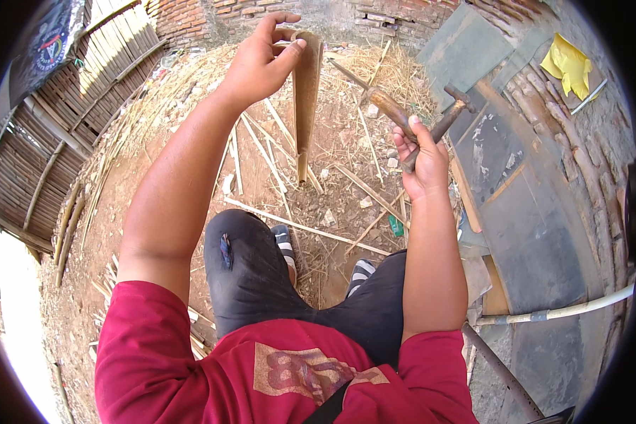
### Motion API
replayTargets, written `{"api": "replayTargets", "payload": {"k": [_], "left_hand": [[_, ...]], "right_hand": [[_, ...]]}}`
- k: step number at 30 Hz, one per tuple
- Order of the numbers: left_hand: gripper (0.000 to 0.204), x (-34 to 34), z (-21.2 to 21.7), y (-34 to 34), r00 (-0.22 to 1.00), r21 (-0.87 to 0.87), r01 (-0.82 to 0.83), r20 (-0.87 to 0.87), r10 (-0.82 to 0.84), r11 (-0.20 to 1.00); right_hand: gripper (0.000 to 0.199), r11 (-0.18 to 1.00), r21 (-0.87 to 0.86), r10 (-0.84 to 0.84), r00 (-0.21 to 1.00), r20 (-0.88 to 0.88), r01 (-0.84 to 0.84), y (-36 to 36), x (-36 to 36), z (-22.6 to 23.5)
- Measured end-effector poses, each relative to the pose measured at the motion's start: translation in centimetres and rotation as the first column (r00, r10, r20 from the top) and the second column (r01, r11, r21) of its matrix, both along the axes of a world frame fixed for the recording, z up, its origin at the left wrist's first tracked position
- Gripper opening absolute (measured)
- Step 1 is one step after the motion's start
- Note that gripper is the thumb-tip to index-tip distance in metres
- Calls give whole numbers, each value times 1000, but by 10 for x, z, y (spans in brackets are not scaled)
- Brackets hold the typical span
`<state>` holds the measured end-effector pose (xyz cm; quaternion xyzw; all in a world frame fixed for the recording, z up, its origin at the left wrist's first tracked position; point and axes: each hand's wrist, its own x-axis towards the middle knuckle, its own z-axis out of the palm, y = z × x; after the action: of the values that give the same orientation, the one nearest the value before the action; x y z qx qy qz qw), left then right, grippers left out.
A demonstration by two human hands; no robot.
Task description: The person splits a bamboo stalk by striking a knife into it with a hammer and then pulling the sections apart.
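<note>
My left hand (pixel 265 60) is raised in front of me, thumb and fingers closed on the top end of a long piece of split bamboo (pixel 306 99). The piece hangs upright, its lower end above the littered ground. Both a hammer (pixel 442 128) and a pointed, narrow-bladed tool with a wooden handle (pixel 389 106) are gripped together in my right hand (pixel 425 159). The hammer's head points up and away to the right. The thin blade points up and left, toward the bamboo but apart from it. Whether that tool is a knife or a chisel, I cannot tell.
Thin bamboo strips (pixel 268 155) and straw lie scattered over the dirt around my feet. Dark flat boards (pixel 530 219) lean along the right side, with a yellow crumpled sheet (pixel 569 65) above. A bamboo slat wall (pixel 49 155) stands left; a brick wall (pixel 247 14) closes the far side.
</note>
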<state>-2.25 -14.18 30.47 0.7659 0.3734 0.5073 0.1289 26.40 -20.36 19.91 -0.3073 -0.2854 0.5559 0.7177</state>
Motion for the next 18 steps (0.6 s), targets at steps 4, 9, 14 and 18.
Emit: {"api": "replayTargets", "payload": {"k": [4,9,14,18], "left_hand": [[46,14,-2,1,994,-80,100,56,-96,992],[48,19,-7,-1,977,-88,121,186,-103,989],[40,22,-27,8,929,10,133,348,-129,991],[30,24,-38,10,889,-38,149,442,-117,988]], "right_hand": [[29,998,57,11,1000,-24,-10,14,-21,-4],[29,997,76,28,999,-20,-27,38,-56,-1],[23,997,70,24,999,24,-26,57,-74,10],[24,989,126,73,997,30,-76,72,-82,22]]}}
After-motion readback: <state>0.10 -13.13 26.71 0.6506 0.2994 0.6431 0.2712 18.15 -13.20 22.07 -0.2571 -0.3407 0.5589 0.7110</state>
